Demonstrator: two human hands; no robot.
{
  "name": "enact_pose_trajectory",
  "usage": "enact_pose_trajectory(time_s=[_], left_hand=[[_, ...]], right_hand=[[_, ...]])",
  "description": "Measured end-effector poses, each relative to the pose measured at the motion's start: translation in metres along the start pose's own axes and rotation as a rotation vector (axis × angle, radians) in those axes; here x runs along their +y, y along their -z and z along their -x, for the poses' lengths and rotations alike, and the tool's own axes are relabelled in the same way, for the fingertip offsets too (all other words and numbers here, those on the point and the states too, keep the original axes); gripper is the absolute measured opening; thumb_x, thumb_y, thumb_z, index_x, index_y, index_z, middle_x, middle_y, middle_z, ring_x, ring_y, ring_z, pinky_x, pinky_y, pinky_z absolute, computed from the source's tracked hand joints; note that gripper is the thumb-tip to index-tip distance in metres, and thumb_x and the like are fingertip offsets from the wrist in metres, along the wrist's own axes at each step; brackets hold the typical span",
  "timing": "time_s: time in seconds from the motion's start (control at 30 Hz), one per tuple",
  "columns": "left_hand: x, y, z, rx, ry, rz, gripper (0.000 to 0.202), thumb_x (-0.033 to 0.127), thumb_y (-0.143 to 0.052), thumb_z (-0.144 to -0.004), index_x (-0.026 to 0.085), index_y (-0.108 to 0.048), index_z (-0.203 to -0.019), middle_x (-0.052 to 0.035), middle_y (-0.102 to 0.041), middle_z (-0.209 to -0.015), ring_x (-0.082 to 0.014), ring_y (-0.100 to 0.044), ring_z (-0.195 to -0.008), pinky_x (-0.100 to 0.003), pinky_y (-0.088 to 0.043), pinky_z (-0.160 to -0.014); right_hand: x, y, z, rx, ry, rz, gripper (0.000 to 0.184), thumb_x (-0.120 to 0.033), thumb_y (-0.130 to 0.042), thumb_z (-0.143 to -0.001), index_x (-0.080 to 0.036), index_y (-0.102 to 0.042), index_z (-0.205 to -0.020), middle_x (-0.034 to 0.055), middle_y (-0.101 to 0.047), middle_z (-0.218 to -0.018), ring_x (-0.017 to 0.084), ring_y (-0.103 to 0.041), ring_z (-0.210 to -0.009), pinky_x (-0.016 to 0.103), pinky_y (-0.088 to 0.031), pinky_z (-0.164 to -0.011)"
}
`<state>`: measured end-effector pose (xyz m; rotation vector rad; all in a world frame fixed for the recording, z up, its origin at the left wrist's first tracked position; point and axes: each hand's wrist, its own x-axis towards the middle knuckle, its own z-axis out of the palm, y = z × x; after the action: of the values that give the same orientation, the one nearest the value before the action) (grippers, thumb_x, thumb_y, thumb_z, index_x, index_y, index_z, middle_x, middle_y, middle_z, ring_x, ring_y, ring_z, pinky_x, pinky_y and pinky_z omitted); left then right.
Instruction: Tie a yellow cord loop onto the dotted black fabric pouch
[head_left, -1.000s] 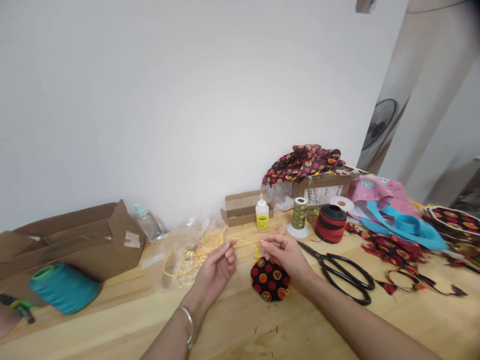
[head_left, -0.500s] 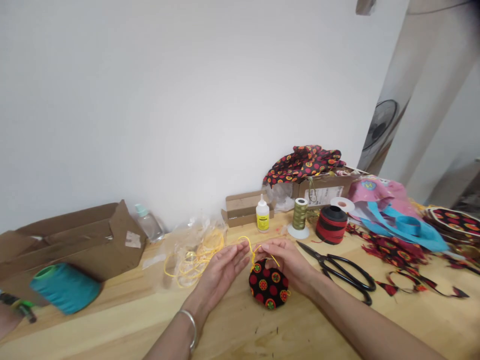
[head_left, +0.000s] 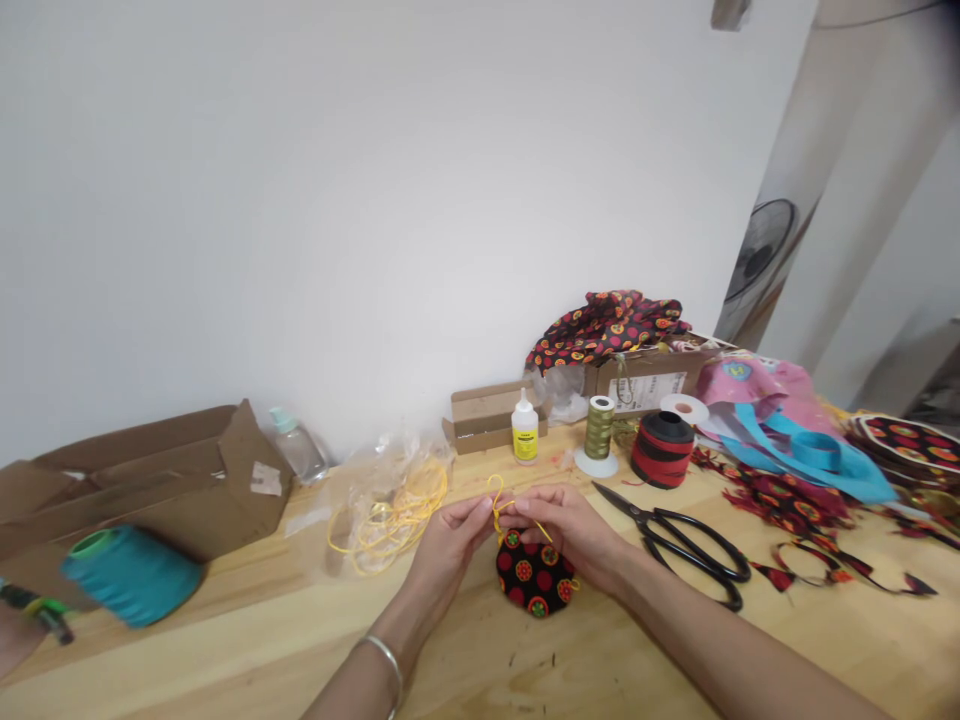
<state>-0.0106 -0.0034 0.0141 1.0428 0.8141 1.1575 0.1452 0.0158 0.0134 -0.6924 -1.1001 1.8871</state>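
A small round pouch [head_left: 534,577] of black cloth with red and orange dots lies on the wooden table [head_left: 247,640]. A yellow cord [head_left: 498,500] loops up from its top. My left hand [head_left: 448,545] pinches the cord just left of the pouch. On the right side my right hand [head_left: 571,528] pinches the same cord, its heel resting beside the pouch. Both hands meet above the pouch, fingers closed on the cord.
Black scissors [head_left: 679,545] lie right of my hands. Behind stand a glue bottle [head_left: 524,430], a green thread spool [head_left: 598,432] and a red-black ribbon roll [head_left: 662,447]. A coil of yellow cord [head_left: 390,515], a teal spool [head_left: 127,577], cardboard boxes [head_left: 150,480] lie left. Fabric scraps [head_left: 795,500] lie right.
My hands have drawn together over the pouch; the stretched yellow cord has gathered into a small loop between them. The pouch shifted slightly toward me.
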Motion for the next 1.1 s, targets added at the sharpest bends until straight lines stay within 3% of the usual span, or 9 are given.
enact_pose_trajectory(time_s=[0.23,0.37,0.53,0.67,0.77,0.9,1.0,1.1], left_hand=[[-0.002,-0.003,0.001,0.046,-0.005,-0.034,0.028,0.029,-0.057,-0.073,0.016,-0.063,-0.097,-0.0092,-0.065,-0.097,-0.0197,-0.056,-0.092,-0.034,-0.037,-0.089],[-0.003,-0.006,0.001,0.104,-0.031,-0.159,0.028,0.03,-0.058,-0.072,0.016,-0.064,-0.095,-0.0062,-0.068,-0.087,-0.0179,-0.059,-0.082,-0.03,-0.041,-0.081],[-0.01,-0.001,-0.003,0.21,-0.073,-0.422,0.025,0.03,-0.062,-0.066,0.016,-0.068,-0.086,-0.0027,-0.068,-0.061,-0.0127,-0.054,-0.053,-0.022,-0.04,-0.051],[-0.013,0.005,-0.004,0.292,-0.085,-0.445,0.024,0.031,-0.063,-0.064,0.016,-0.069,-0.081,-0.0014,-0.066,-0.055,-0.0099,-0.048,-0.047,-0.02,-0.037,-0.048],[-0.012,0.006,-0.002,0.26,-0.067,-0.481,0.024,0.033,-0.062,-0.066,0.016,-0.069,-0.083,0.0001,-0.063,-0.051,-0.0094,-0.046,-0.047,-0.02,-0.036,-0.048],[-0.01,-0.002,0.0,0.165,-0.024,-0.466,0.03,0.033,-0.061,-0.067,0.017,-0.066,-0.092,0.0002,-0.063,-0.055,-0.0101,-0.049,-0.05,-0.019,-0.034,-0.048],[-0.006,-0.01,0.003,0.135,0.014,-0.374,0.038,0.036,-0.06,-0.068,0.016,-0.061,-0.1,-0.0025,-0.066,-0.069,-0.011,-0.052,-0.053,-0.019,-0.034,-0.048],[0.0,-0.017,0.008,0.068,0.043,-0.243,0.035,0.04,-0.054,-0.073,0.014,-0.064,-0.093,-0.0068,-0.067,-0.079,-0.0127,-0.055,-0.061,-0.021,-0.039,-0.057]], right_hand=[[0.0,-0.001,0.0,0.006,0.007,0.009,0.021,-0.03,-0.067,-0.064,-0.012,-0.067,-0.076,0.0063,-0.068,-0.074,0.013,-0.061,-0.073,0.019,-0.042,-0.058],[0.001,-0.002,0.0,-0.012,0.039,0.078,0.025,-0.033,-0.065,-0.065,-0.013,-0.067,-0.08,0.0059,-0.067,-0.072,0.013,-0.061,-0.069,0.021,-0.043,-0.06],[0.005,-0.003,-0.007,0.138,0.101,0.265,0.027,-0.038,-0.068,-0.056,-0.012,-0.066,-0.066,-0.0003,-0.061,-0.051,0.009,-0.053,-0.045,0.02,-0.041,-0.048],[0.006,-0.003,-0.011,0.227,0.091,0.278,0.033,-0.039,-0.067,-0.055,-0.012,-0.063,-0.073,-0.0047,-0.055,-0.045,0.004,-0.04,-0.033,0.017,-0.033,-0.037],[0.007,-0.004,-0.011,0.243,0.127,0.302,0.038,-0.036,-0.068,-0.056,-0.014,-0.062,-0.086,-0.0039,-0.057,-0.051,0.006,-0.042,-0.037,0.018,-0.034,-0.038],[0.008,-0.006,-0.008,0.18,0.283,0.402,0.02,-0.033,-0.062,-0.063,-0.014,-0.067,-0.066,0.0017,-0.061,-0.058,0.013,-0.053,-0.057,0.023,-0.042,-0.055],[0.006,-0.007,-0.006,0.181,0.305,0.414,0.021,-0.033,-0.06,-0.065,-0.014,-0.068,-0.06,0.0008,-0.06,-0.055,0.012,-0.051,-0.054,0.023,-0.041,-0.053],[0.0,-0.007,-0.003,0.146,0.279,0.366,0.02,-0.033,-0.061,-0.065,-0.014,-0.067,-0.058,-0.0007,-0.057,-0.052,0.011,-0.048,-0.05,0.022,-0.039,-0.05]])
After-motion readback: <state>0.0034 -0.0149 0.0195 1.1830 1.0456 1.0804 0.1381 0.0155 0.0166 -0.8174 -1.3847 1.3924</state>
